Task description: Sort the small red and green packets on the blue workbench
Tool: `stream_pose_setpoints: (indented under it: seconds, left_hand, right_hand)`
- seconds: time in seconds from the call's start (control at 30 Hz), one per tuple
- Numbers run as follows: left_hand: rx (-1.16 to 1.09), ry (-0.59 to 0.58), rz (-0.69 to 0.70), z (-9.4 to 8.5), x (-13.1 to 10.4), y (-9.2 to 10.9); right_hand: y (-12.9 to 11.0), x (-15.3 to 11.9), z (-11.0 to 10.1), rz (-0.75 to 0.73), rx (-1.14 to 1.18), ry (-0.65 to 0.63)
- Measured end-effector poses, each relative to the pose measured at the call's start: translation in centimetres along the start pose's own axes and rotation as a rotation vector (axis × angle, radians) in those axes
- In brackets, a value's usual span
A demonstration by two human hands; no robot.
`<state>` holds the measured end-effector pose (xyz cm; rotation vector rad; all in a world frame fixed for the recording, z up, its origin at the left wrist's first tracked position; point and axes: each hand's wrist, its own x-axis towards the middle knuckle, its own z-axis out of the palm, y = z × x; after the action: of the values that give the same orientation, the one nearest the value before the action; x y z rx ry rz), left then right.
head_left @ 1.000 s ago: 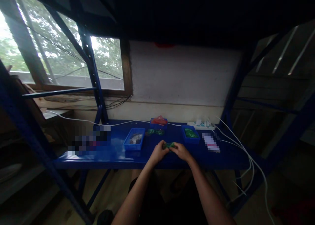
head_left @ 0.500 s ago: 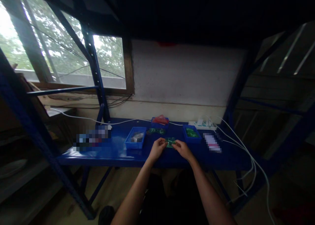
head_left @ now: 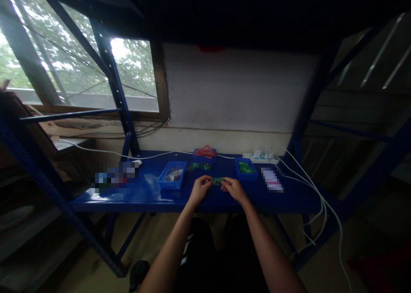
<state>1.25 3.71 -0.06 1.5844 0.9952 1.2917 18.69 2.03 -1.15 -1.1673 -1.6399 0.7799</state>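
Between my two hands, a small green packet (head_left: pixel 218 181) is stretched above the front of the blue table (head_left: pixel 192 204). My left hand (head_left: pixel 202 187) pinches its left end, and my right hand (head_left: pixel 233 187) pinches its right end. Just behind them lie more green packets (head_left: pixel 201 166) on the table. A blue tray with green pieces (head_left: pixel 246 177) stands behind my right hand. To the left of my left hand is a blue tray with greyish clear packets (head_left: pixel 163 185).
At the back stands a blue tray with red bags (head_left: pixel 205 159). A white power strip (head_left: pixel 261 158) with cables lies at the back right. Blurred items rest at the left (head_left: pixel 117 177) and right (head_left: pixel 272 180). Blue rack posts flank the table.
The green packet looked flat and wide before; now it appears narrower, with both hands still at its ends. The whole view has shifted slightly.
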Motion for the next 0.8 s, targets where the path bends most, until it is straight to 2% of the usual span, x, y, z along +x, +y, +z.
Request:
stream_pose_setpoints:
  seconds: [0.2,0.43,0.57,0.73,0.8]
  left_hand:
    - [-0.137,0.046,-0.079,0.2,0.1,0.0]
    - [-0.107,-0.064,-0.123,0.2,-0.2,0.9]
    - [-0.078,-0.090,-0.093,0.2,-0.4,1.0]
    - [-0.027,-0.055,-0.004,0.1,-0.3,0.4]
    - [-0.006,-0.077,0.030,0.1,-0.3,0.2]
  right_hand:
    - [-0.1,-0.2,-0.1,-0.048,0.062,0.005]
    - [0.4,-0.1,-0.2,-0.088,0.004,0.002]
    - [0.6,0.0,-0.1,-0.124,-0.091,-0.015]
    - [0.7,0.1,0.0,-0.161,-0.167,0.061]
    - [0.6,0.1,-0.1,-0.156,-0.184,0.036]
